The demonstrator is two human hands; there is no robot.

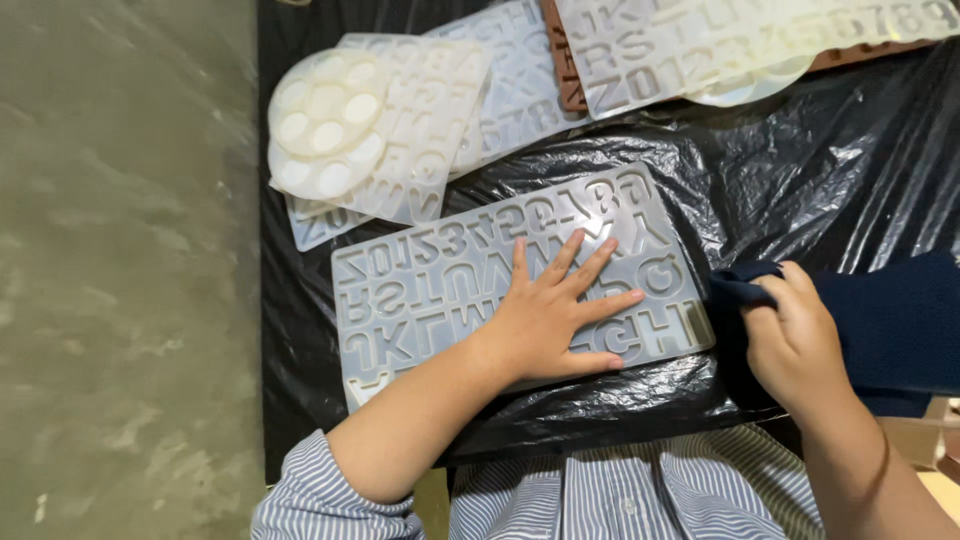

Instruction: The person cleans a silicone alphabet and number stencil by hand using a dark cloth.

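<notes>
A translucent white silicone mould [440, 265] with letter and number cavities lies flat on black plastic sheeting [800, 180]. My left hand [555, 315] rests palm down on the mould's right half, fingers spread. To the right of the mould, my right hand [795, 340] is closed around a dark navy cloth [890, 310], gripping its bunched end beside the mould's right edge. Both forearms come out of blue-and-white striped sleeves.
Further back lie more translucent letter moulds [500, 90], two stacked round moulds with circular cavities [325, 120], another pale letter mould [700, 45] over a brown one [565, 70]. Bare grey concrete floor [120, 270] is left of the sheeting.
</notes>
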